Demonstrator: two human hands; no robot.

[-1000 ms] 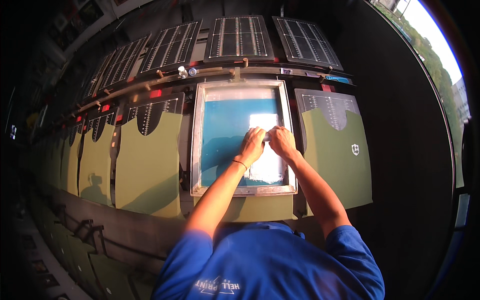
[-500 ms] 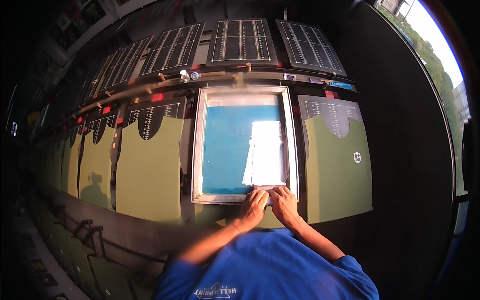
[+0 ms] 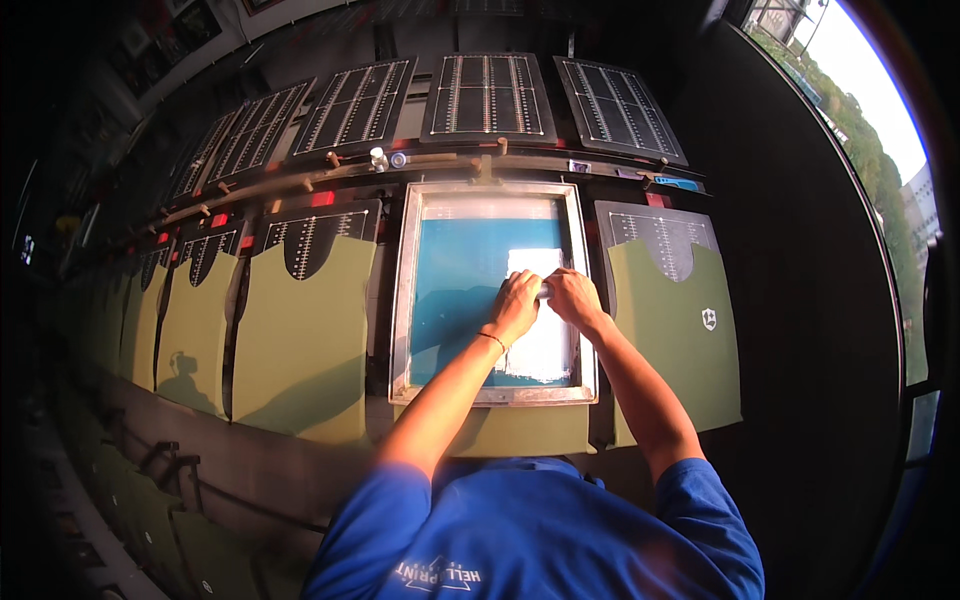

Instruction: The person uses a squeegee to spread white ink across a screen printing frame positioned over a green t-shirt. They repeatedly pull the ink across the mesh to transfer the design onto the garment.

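Both my hands are closed side by side on a squeegee (image 3: 545, 291), and only a grey bit of it shows between them. My left hand (image 3: 516, 304) grips its left part; my right hand (image 3: 576, 298) grips the right. They are over the upper half of a white ink patch (image 3: 543, 350) on the blue mesh (image 3: 455, 262) of a screen printing frame (image 3: 403, 310). The frame's metal rim lies over an olive green shirt (image 3: 525, 430), whose lower part sticks out at the near side. My forearms cover part of the mesh and the near rim.
To the right lies an olive shirt (image 3: 665, 370) with a white shield print (image 3: 709, 319). More shirts (image 3: 300, 350) on boards line the left. Behind runs a rail with pegs, holding a white bottle (image 3: 378, 159) and a blue tool (image 3: 677, 184); ruled black boards (image 3: 487, 100) stand beyond.
Both hands have moved with the squeegee from the frame's near edge toward its far side, and my arms are stretched further. White ink now shows where the hands were.
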